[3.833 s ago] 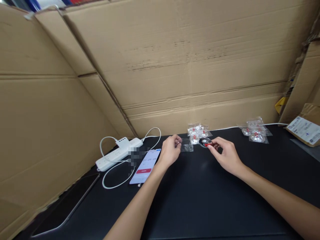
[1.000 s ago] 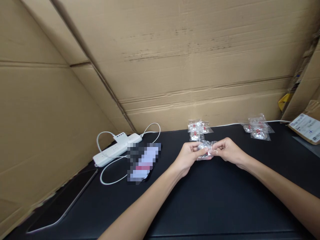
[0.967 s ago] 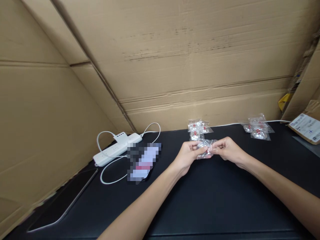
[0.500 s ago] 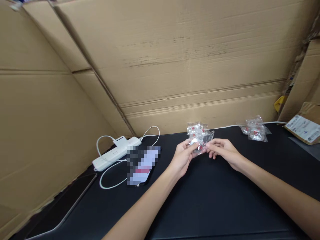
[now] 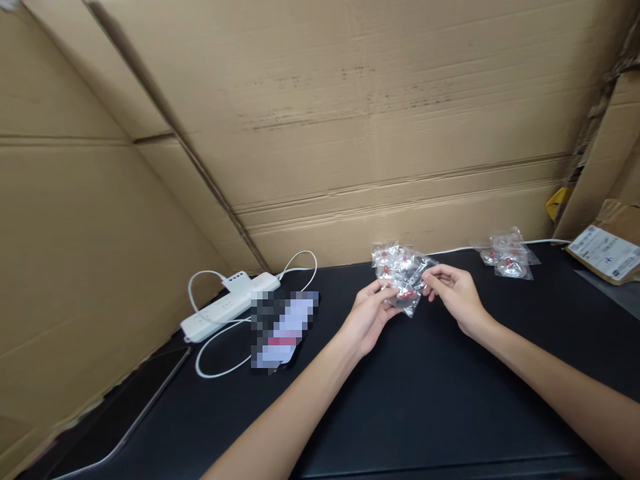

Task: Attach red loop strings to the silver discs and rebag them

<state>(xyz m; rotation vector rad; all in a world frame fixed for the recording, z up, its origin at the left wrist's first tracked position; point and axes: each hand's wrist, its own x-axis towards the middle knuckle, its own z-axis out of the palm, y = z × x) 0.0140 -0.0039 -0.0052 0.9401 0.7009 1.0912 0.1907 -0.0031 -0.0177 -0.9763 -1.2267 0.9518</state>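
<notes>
Fingers of the left hand (image 5: 367, 317) hold a clear plastic bag (image 5: 413, 308) in a narrow pinch. Inside is a round metal disc (image 5: 404, 301) with a red bit (image 5: 407, 295) on it. The thumb presses from on top, maybe so the slippery disc can't slide about. The right hand (image 5: 457, 293) has its thumb and first finger close together, pinching the bag's loose edge, maybe to keep the thin plastic straight.

The bag is over the black table (image 5: 425, 400), just in front of a pile of bagged discs (image 5: 393, 259); I can't tell if they touch. That pile sits by the cardboard wall (image 5: 380, 167), perhaps to be easy to reach. A second pile (image 5: 513, 260) lies well apart on the right, perhaps so the two don't mix. The phone (image 5: 287, 333) lies near the white power strip (image 5: 217, 317), maybe so a cord can reach it.
</notes>
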